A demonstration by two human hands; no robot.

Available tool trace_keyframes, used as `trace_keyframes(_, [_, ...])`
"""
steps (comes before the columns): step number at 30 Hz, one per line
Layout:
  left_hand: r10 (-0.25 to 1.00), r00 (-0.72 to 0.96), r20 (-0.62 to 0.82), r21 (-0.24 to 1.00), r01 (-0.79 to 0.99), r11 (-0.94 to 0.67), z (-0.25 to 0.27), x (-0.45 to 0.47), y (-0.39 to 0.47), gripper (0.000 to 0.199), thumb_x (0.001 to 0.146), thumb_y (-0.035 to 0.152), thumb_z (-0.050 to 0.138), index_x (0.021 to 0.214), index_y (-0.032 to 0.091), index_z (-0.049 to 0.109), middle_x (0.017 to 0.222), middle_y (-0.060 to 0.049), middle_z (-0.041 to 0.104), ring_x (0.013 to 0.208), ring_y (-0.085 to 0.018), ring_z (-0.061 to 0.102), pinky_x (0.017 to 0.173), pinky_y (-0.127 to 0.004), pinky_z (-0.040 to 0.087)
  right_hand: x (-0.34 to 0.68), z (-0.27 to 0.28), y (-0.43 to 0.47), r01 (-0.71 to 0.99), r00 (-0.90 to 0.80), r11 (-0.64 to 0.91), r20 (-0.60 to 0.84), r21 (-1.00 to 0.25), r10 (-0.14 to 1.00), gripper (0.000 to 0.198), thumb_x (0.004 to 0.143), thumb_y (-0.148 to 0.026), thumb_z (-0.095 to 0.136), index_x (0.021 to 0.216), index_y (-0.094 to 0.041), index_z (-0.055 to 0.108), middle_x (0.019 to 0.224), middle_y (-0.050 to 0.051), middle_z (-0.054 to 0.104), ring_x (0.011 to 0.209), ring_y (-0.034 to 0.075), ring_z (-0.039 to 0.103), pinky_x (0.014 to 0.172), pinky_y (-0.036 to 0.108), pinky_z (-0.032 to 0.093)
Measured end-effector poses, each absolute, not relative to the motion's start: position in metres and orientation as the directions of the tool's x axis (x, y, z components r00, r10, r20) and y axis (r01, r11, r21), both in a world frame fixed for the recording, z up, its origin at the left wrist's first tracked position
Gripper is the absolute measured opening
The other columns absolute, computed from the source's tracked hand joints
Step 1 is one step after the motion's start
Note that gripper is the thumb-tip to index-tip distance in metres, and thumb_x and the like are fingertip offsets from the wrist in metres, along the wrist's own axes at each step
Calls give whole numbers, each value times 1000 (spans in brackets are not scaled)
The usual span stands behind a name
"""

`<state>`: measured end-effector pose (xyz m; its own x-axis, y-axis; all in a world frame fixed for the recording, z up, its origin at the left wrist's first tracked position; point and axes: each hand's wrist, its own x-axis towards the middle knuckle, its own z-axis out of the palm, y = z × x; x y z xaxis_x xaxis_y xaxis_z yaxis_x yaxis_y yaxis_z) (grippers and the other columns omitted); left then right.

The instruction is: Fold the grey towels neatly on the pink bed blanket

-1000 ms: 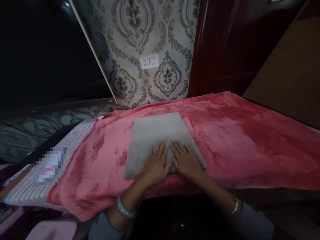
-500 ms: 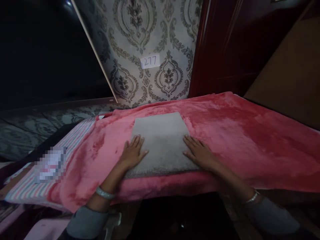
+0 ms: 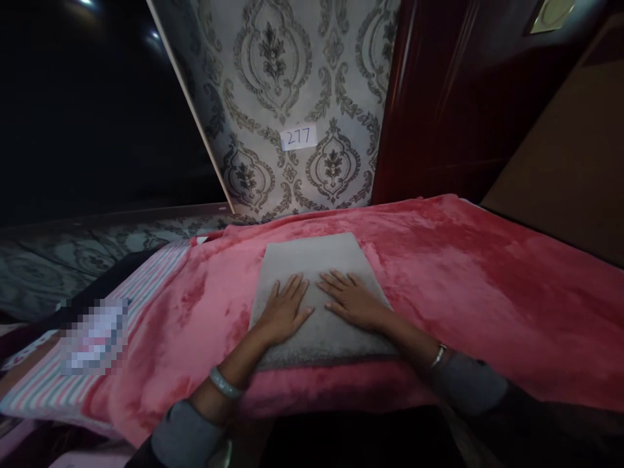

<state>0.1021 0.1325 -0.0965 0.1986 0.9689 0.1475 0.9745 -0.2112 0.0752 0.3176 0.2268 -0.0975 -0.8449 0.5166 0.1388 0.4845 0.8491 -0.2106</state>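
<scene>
A grey, soft-looking mat (image 3: 312,257) with a fuzzy near edge lies flat on a pink plush blanket (image 3: 439,273). My left hand (image 3: 283,311) rests palm down on the left half of the mat, fingers spread. On the right half lies my right hand (image 3: 353,300), also flat with its fingers apart. A gap of bare mat shows between the two hands. Neither hand grips anything; the palms hide parts of the mat beneath them.
A striped cloth (image 3: 141,286) and a blurred-out item (image 3: 95,338) lie at the left. Behind the blanket are a large dark screen (image 3: 107,117), patterned wallpaper (image 3: 273,58) with a paper marked 277 (image 3: 299,137), and a dark red panel (image 3: 439,97). A brown board (image 3: 570,162) leans at right.
Both hands have slid inward from the mat's side edges toward its middle, staying flat. The camera view has tilted slightly upward. The mat keeps its place on the blanket.
</scene>
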Motion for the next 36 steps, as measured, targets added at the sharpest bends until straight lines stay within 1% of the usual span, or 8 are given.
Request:
trace_keyframes(4, [973, 153, 172, 55, 985, -164, -100, 96, 133, 66, 98, 51, 41, 156, 21, 28, 162, -15, 27, 151, -30, 21, 119, -60, 20, 332, -104, 246, 570, -790, 799, 140, -191, 597, 59, 104, -50, 31, 157, -26, 29, 164, 4, 18, 151, 28, 13, 119, 56, 19])
trace_keyframes(10, [989, -117, 86, 11, 993, 116, -92, 78, 132, 70, 97, 55, 38, 155, 18, 30, 164, -16, 20, 152, -35, 15, 117, -65, 20, 347, -113, 260, 704, -667, 683, 147, -196, 730, 60, 102, -47, 30, 157, -21, 30, 162, 9, 21, 150, 29, 18, 117, 58, 23])
trace_keyframes(16, [971, -240, 15, 5, 971, 239, -66, 59, 141, 66, 98, 50, 36, 152, 11, 35, 160, -23, 28, 149, -36, 24, 114, -70, 18, 349, -94, 270, 823, -546, 551, 77, -140, 834, 60, 101, -43, 35, 155, -16, 35, 161, 15, 25, 149, 33, 20, 115, 61, 23])
trace_keyframes(19, [988, -157, -2, 42, 987, 157, -50, 70, 159, 66, 98, 48, 36, 153, 11, 31, 162, -21, 23, 151, -34, 18, 117, -65, 16, 330, -76, 273, 803, -572, 577, 75, -150, 817, 59, 101, -40, 34, 156, -17, 33, 161, 15, 25, 149, 33, 19, 115, 61, 23])
trace_keyframes(22, [1000, 3, 6, 74, 997, -4, -48, 88, 180, 66, 99, 48, 37, 156, 16, 27, 164, -16, 19, 153, -29, 13, 120, -60, 13, 307, -71, 274, 711, -674, 681, 107, -175, 731, 59, 102, -41, 33, 157, -21, 30, 162, 11, 21, 150, 31, 17, 116, 60, 22])
trace_keyframes(24, [998, 53, 14, 74, 996, -54, -56, 97, 189, 65, 99, 49, 36, 156, 19, 27, 164, -14, 20, 153, -29, 13, 120, -60, 13, 298, -78, 275, 664, -718, 726, 118, -181, 686, 58, 102, -43, 33, 157, -23, 30, 163, 9, 21, 150, 29, 17, 117, 59, 21])
trace_keyframes(30, [997, 41, 70, 53, 998, -44, -82, 100, 191, 61, 101, 51, 32, 155, 23, 30, 164, -11, 23, 152, -29, 17, 119, -60, 18, 296, -101, 280, 642, -720, 739, 171, -203, 673, 56, 103, -48, 30, 155, -26, 35, 162, 6, 25, 149, 28, 19, 117, 55, 23])
trace_keyframes(36, [994, -58, 94, -7, 998, 59, -84, 97, 191, 70, 99, 59, 30, 156, 18, 29, 163, -16, 24, 152, -31, 18, 119, -59, 18, 298, -103, 280, 658, -701, 728, 195, -193, 686, 57, 103, -48, 30, 155, -23, 35, 161, 6, 26, 149, 27, 21, 117, 53, 24])
